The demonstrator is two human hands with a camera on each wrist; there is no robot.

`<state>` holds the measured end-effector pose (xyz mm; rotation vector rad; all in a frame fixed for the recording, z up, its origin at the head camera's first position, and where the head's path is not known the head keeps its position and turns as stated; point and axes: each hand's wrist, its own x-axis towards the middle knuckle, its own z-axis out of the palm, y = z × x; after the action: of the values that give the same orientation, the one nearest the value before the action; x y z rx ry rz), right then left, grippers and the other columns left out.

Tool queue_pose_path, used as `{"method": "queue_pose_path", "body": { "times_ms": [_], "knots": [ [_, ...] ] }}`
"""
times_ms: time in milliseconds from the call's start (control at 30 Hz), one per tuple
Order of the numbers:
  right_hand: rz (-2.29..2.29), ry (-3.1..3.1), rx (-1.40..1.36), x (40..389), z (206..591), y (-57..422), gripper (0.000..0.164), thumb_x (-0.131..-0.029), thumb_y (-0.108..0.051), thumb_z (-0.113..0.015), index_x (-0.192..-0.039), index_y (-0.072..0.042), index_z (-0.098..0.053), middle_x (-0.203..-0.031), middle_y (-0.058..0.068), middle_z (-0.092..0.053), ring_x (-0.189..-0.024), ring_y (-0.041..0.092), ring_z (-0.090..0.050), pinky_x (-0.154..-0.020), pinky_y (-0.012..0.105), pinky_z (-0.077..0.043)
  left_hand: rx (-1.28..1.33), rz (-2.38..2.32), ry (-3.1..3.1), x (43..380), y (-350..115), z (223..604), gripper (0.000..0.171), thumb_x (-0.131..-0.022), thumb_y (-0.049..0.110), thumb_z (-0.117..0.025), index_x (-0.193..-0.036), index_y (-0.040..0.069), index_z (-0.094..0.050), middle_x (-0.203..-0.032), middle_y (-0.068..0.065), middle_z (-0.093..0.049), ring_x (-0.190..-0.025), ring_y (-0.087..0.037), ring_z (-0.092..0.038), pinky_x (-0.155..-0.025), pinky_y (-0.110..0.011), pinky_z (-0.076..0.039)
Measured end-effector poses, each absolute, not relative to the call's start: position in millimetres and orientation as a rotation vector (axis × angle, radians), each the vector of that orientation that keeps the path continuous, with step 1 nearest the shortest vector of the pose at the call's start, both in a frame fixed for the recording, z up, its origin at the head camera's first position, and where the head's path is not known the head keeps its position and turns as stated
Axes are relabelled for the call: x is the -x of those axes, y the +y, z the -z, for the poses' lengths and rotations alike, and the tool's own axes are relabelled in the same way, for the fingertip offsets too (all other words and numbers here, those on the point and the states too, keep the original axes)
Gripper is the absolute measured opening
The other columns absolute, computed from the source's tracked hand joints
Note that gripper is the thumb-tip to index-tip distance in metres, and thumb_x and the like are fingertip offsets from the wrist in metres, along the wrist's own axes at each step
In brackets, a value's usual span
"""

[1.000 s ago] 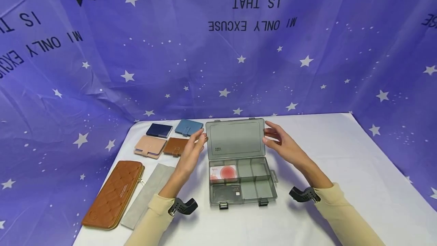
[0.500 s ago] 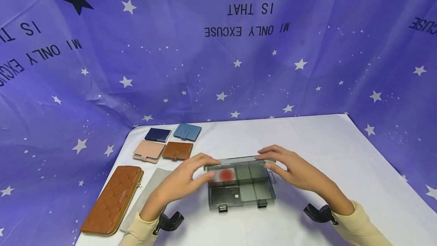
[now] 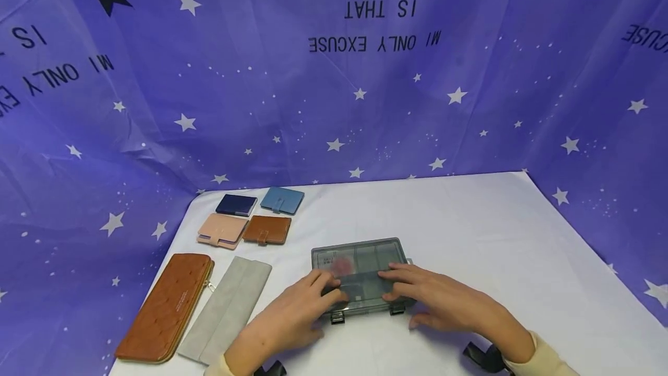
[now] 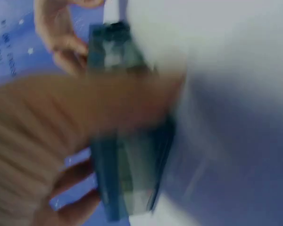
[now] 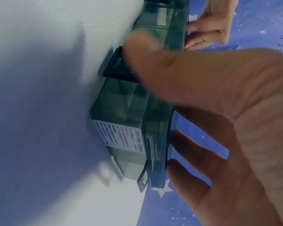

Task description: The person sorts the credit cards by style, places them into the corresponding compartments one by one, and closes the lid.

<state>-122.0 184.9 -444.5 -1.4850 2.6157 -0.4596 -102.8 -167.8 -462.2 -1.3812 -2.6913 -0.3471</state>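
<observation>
A clear grey plastic organizer box (image 3: 360, 254) lies on the white table with its lid down. Through the lid I make out dividers, a blurred card with a red circle (image 3: 342, 266) and a dark card. Two black latches hang at the front edge, the left latch (image 3: 337, 317) and the right latch (image 3: 397, 308). My left hand (image 3: 289, 315) rests its fingers on the lid's front left. On the front right, the fingers of my right hand (image 3: 449, 300) touch the lid; in the right wrist view the thumb (image 5: 151, 59) is by a latch (image 5: 118, 66).
To the left lie a brown zip wallet (image 3: 164, 309) and a long grey wallet (image 3: 227, 309). Behind them sit a pink card holder (image 3: 223, 230), a small brown one (image 3: 267, 230), a navy one (image 3: 236, 205) and a blue one (image 3: 282, 200). A purple star-print cloth (image 3: 271, 86) hangs behind.
The box's lid has swung down from upright onto the base. Both hands have come forward and down with it, from the lid's sides to its top near the front edge.
</observation>
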Motion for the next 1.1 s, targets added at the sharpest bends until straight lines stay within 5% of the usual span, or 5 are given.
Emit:
{"method": "queue_pose_path", "body": {
  "times_ms": [100,267,633,800,1100],
  "knots": [
    [0.403,2.707,1.539,120.8,452.1,179.0,0.068,-0.080,-0.006,-0.094,-0.135,-0.031,-0.062,-0.163,0.001,-0.050,-0.149,0.033,-0.049,-0.110,0.058,-0.052,1.291,0.220,-2.610,99.7,-159.8,469.8,0.061,-0.084,0.014,-0.091,-0.136,0.027,-0.062,-0.131,-0.002,-0.058,-0.119,-0.020,-0.056,-0.102,-0.041,-0.054],
    [0.316,2.881,1.565,121.6,462.7,169.6,0.065,-0.077,0.009,-0.085,-0.125,-0.028,-0.060,-0.153,-0.001,-0.056,-0.139,0.026,-0.053,-0.108,0.051,-0.051,1.196,0.118,-2.539,99.8,-151.7,475.2,0.065,-0.078,0.019,-0.094,-0.135,0.029,-0.063,-0.123,-0.001,-0.057,-0.110,-0.020,-0.053,-0.097,-0.043,-0.053],
    [0.259,2.899,1.654,130.3,474.2,175.0,0.078,-0.075,-0.012,-0.100,-0.140,-0.029,-0.060,-0.148,-0.006,-0.057,-0.131,0.022,-0.057,-0.105,0.047,-0.053,1.268,0.158,-2.599,103.7,-159.2,471.5,0.068,-0.081,0.033,-0.096,-0.142,0.032,-0.065,-0.124,0.001,-0.058,-0.109,-0.018,-0.054,-0.097,-0.041,-0.055],
    [0.308,2.857,1.689,136.3,477.4,180.1,0.080,-0.074,-0.019,-0.101,-0.143,-0.031,-0.061,-0.151,-0.007,-0.056,-0.133,0.021,-0.056,-0.106,0.048,-0.053,1.316,0.258,-2.613,107.2,-165.2,470.5,0.068,-0.085,0.044,-0.093,-0.146,0.032,-0.065,-0.141,-0.003,-0.057,-0.128,-0.022,-0.056,-0.105,-0.044,-0.053],
    [0.323,2.813,1.648,142.7,472.6,186.9,0.088,-0.078,-0.032,-0.098,-0.155,-0.035,-0.054,-0.155,-0.006,-0.053,-0.136,0.022,-0.056,-0.107,0.051,-0.052,1.269,0.494,-2.703,112.3,-173.6,475.7,0.069,-0.094,0.060,-0.077,-0.150,0.024,-0.061,-0.168,-0.013,-0.042,-0.160,-0.038,-0.033,-0.126,-0.061,-0.032]
  ]
}}
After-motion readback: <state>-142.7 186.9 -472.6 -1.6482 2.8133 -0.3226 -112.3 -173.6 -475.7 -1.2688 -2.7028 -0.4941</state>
